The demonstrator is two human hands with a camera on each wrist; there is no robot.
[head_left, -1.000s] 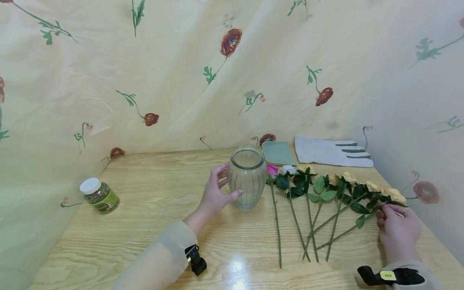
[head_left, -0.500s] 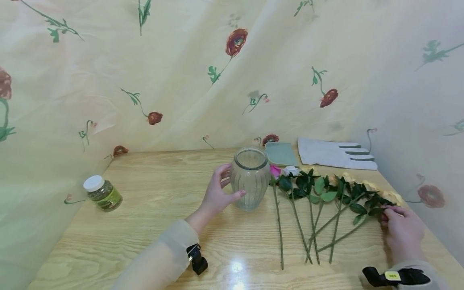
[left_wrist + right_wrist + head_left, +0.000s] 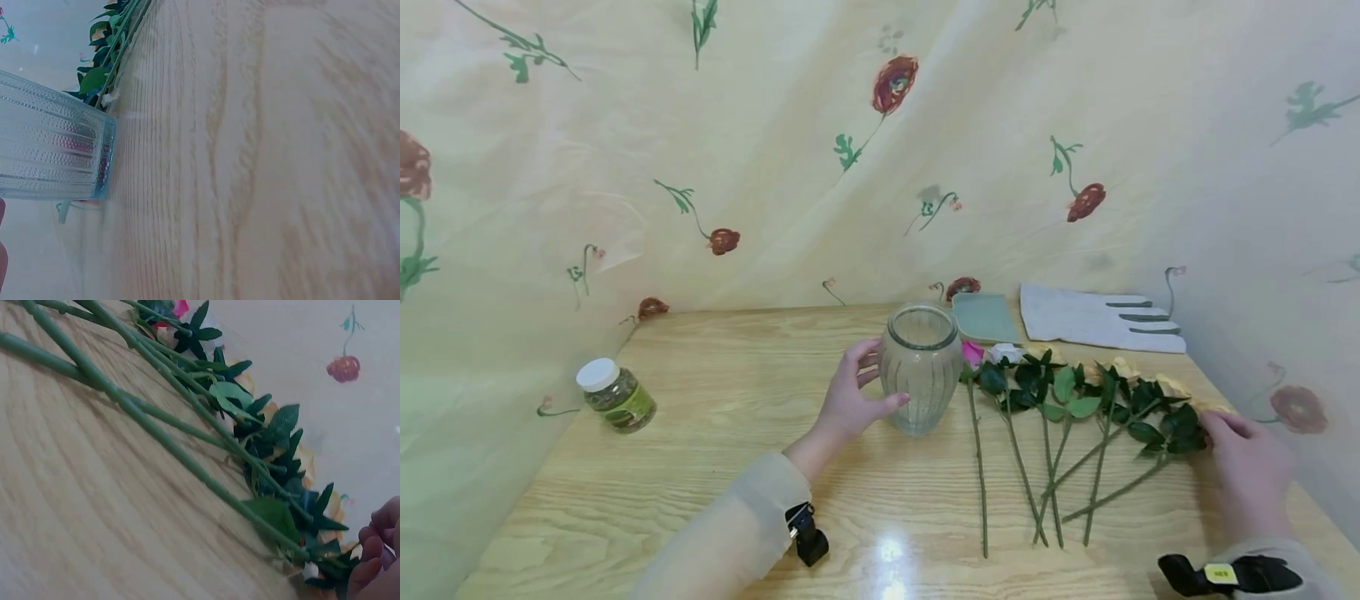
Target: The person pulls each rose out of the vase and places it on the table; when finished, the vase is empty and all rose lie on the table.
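A ribbed clear glass vase (image 3: 921, 387) stands upright on the wooden table. My left hand (image 3: 850, 400) holds its left side, thumb in front and fingers round the back. In the left wrist view the vase (image 3: 56, 144) shows its lower part, with only fingertips at the edge. To the right lie several long-stemmed roses, heads away from me: pink (image 3: 972, 354), white (image 3: 1004, 353) and pale yellow (image 3: 1123, 367). At the far-right yellow rose (image 3: 1182, 427), my right hand (image 3: 1247, 471) pinches the head end among the leaves; its fingertips partly hide the bloom.
A jar with a white lid (image 3: 616, 396) stands at the left. Behind the roses lie a pale green tray-like piece (image 3: 985, 318) and a white glove (image 3: 1090, 318). Flower-printed cloth (image 3: 775, 167) encloses the back and sides of the table (image 3: 737, 350).
My right hand has shifted a little right, from the leaves to the bloom of the last yellow rose, whose leaves have bunched leftward. The left hand stays at the vase. The view has shifted slightly.
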